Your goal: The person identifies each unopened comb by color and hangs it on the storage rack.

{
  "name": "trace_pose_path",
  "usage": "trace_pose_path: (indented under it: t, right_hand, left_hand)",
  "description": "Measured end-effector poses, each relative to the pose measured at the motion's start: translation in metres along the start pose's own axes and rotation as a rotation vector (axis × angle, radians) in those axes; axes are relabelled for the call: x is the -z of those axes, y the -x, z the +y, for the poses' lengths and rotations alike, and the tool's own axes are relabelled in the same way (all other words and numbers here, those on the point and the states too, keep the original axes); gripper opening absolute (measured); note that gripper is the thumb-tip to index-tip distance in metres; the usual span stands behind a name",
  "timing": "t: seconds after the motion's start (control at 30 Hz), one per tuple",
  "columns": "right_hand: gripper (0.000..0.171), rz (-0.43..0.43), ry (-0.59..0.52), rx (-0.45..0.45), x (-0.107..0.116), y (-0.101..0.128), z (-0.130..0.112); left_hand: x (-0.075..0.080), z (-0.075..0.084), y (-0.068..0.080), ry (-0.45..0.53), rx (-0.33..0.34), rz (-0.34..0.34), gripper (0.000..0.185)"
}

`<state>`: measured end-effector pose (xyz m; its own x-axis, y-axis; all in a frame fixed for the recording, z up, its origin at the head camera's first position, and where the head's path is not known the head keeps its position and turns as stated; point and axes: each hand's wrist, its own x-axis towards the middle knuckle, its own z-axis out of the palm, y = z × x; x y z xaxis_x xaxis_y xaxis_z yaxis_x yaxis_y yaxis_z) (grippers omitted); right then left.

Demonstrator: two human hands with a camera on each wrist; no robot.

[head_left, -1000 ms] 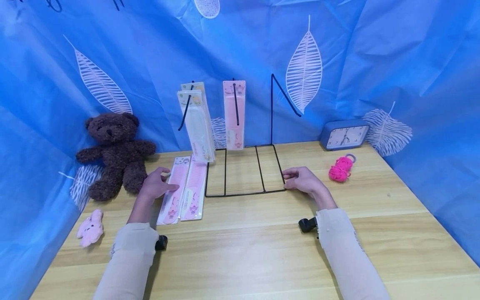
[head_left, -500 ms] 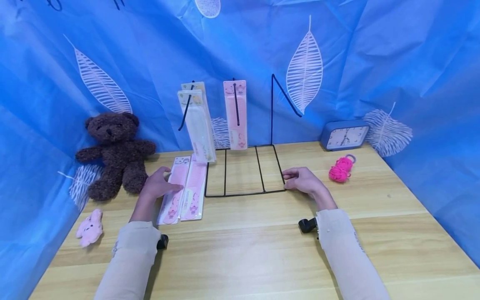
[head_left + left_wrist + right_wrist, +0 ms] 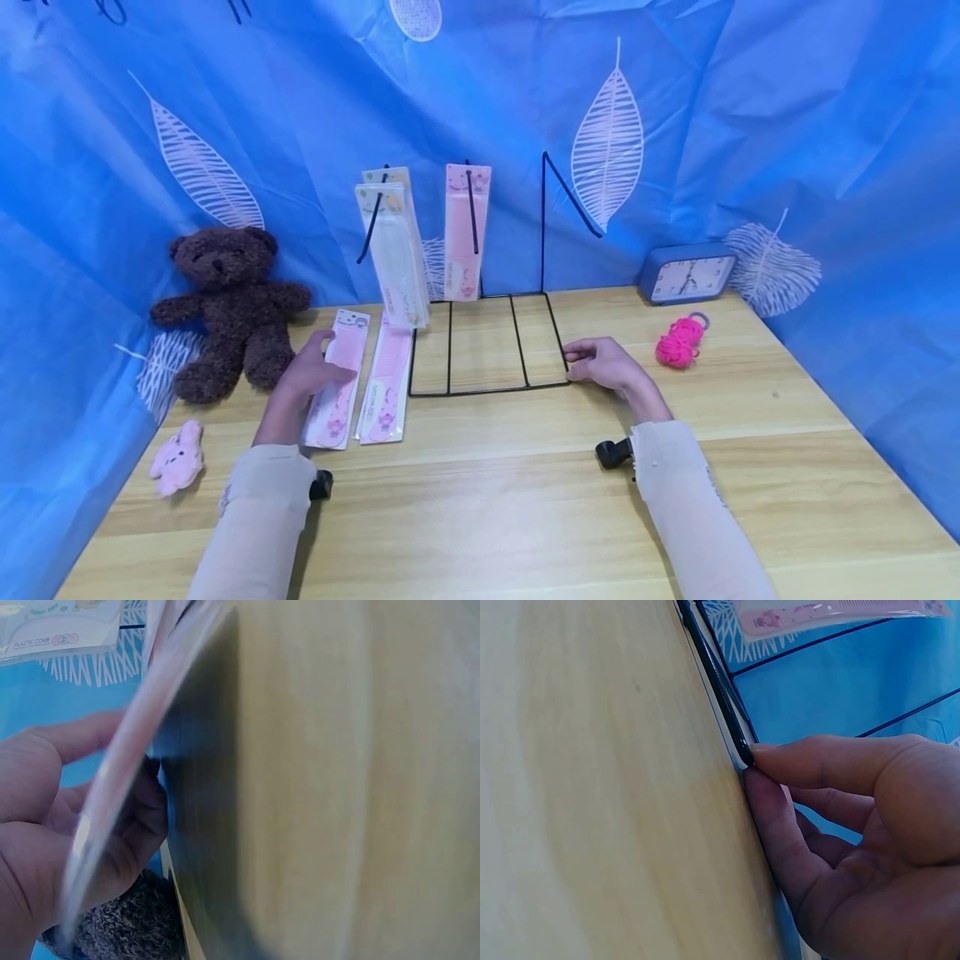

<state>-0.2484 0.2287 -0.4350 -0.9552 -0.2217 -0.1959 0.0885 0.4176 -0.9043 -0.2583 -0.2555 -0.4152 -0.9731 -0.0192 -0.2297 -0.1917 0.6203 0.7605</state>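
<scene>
My left hand point(image 3: 309, 373) pinches a packaged pink comb point(image 3: 330, 417) at the left of the table; the left wrist view shows that comb pack point(image 3: 124, 765) edge-on and tilted between thumb and fingers, over its shadow. A second packaged pink comb point(image 3: 384, 400) lies flat beside it, close to the black wire rack point(image 3: 487, 391). At the rack's front right corner my right hand point(image 3: 606, 365) pinches the wire point(image 3: 724, 697) with thumb and index finger. Pale packaged combs point(image 3: 395, 258) hang on the left hook, and a pink one point(image 3: 457, 242) hangs tilted on the middle hook.
The rack's right hook point(image 3: 573, 196) juts forward. A brown teddy bear point(image 3: 232, 308) sits close to my left hand, with a small pink plush point(image 3: 178, 458) before it. A blue clock point(image 3: 688, 273) and pink yarn bundle point(image 3: 680, 342) stand at the right. Blue sheeting point(image 3: 510, 83) hangs behind.
The left pink comb pack has shifted slightly left and tilted up in my left hand. The pink pack on the middle hook has swung a little. My right hand stays at the rack.
</scene>
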Motion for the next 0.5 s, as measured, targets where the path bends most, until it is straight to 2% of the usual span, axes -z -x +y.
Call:
trace_pose_path:
  t: [0.2, 0.37, 0.5]
  right_hand:
    - [0.064, -0.005, -0.008, -0.009, -0.0012, 0.0003, 0.0005]
    - [0.064, 0.001, -0.011, -0.005, -0.0007, -0.0015, 0.0031]
    - [0.063, 0.002, -0.015, -0.007, -0.0004, -0.0010, 0.0020]
  left_hand:
    - [0.0023, -0.0022, -0.0005, 0.094, 0.031, 0.058, 0.087]
    - [0.0046, -0.0012, 0.0011, 0.153, -0.019, 0.138, 0.085]
    - [0.0068, 0.0031, 0.0037, 0.181, -0.078, 0.175, 0.084]
